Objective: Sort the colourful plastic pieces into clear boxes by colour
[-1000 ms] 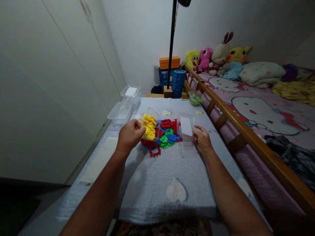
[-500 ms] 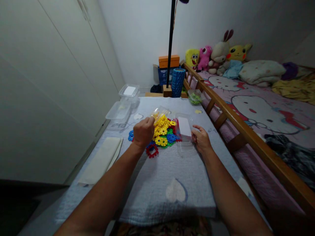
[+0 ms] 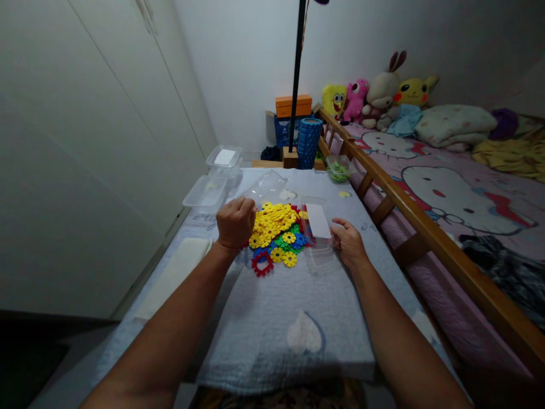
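Observation:
My left hand [image 3: 237, 223] is closed on a clear plastic container [image 3: 267, 186], which tilts above the far side of a heap of flower-shaped plastic pieces. Yellow pieces [image 3: 275, 221] lie on top of the heap, with blue pieces [image 3: 300, 241], green ones [image 3: 283, 244] and a red square ring piece [image 3: 262, 264] around and below. My right hand [image 3: 348, 241] pinches the right edge of a clear plastic lid [image 3: 317, 222] with a white label, held upright beside the heap. Part of the red and blue pieces shows through that lid.
At the far left of the cloth-covered table [image 3: 276, 329] stand a clear box with a labelled lid [image 3: 225, 157] and an open clear box [image 3: 205, 193]. A folded cream cloth [image 3: 176, 275] lies nearer. A tub of green pieces [image 3: 339, 169] sits far right, beside the wooden bed rail [image 3: 395, 213].
My left hand and its container have moved left and away from the heap. The yellow pieces have spread out more, and the container now looks emptied. My right hand stays about where it was.

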Demonstrator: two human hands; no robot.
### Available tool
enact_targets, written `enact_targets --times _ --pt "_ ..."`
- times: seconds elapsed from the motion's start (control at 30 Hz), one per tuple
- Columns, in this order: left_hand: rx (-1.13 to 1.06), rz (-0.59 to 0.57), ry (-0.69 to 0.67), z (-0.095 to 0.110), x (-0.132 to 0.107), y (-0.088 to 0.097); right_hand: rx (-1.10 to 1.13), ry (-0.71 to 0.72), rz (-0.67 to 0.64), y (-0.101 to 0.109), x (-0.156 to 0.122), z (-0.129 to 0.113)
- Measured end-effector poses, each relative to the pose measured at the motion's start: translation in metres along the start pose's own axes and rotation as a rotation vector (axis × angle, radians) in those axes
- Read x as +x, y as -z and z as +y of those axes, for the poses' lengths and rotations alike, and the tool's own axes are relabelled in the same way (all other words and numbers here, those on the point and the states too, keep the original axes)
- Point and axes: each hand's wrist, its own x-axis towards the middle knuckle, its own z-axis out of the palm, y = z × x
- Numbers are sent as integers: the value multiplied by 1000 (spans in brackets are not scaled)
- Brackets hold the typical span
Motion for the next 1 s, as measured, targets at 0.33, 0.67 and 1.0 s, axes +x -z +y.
enact_targets --times 0.33,0.67,1.0 --pt "-321 216 336 28 -10 27 126 -10 -98 -11 -10 -8" --pt "-1088 -64 1024 85 -45 -1 40 129 -102 -38 -27 1" --pt "-1304 -228 1125 107 -62 2 -277 303 -16 -40 -31 17"
